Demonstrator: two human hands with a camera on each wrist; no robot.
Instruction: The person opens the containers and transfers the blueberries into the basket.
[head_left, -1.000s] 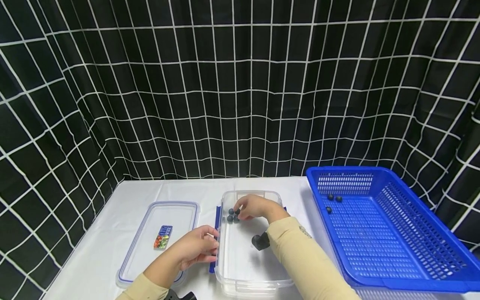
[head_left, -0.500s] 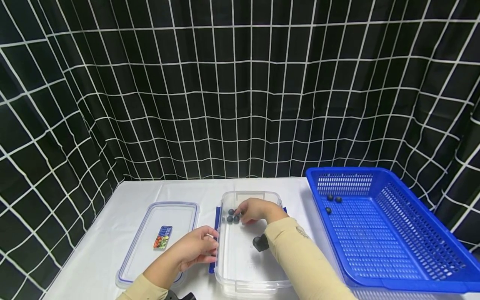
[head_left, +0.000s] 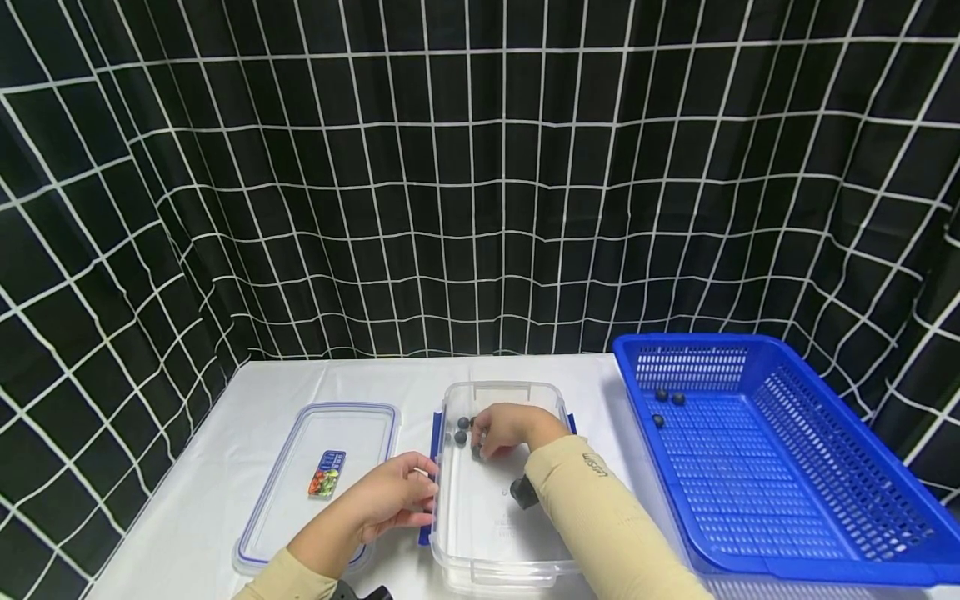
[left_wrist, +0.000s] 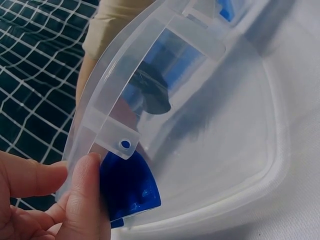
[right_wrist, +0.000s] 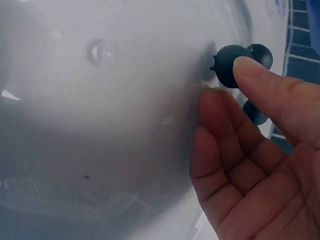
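Head view, nearest first: my left hand point(head_left: 388, 496) is at the clear box's point(head_left: 483, 525) nine o'clock side, fingertips by its rim; I can't tell whether they grip. Further out at nine o'clock lies the lid point(head_left: 292, 510), flat on the white cloth point(head_left: 198, 475), not on the box. My right hand point(head_left: 512, 427) is inside, towards eleven o'clock, fingers narrow, pinching one dark ball point(right_wrist: 225, 65) under the thumb. Past it, at the box's eleven o'clock corner, I see three more balls point(head_left: 461, 437), loose. At three o'clock, the blue basket point(head_left: 750, 500) has three balls at its own ten o'clock. I'd judge my work partway: both containers hold balls, one unreleased.
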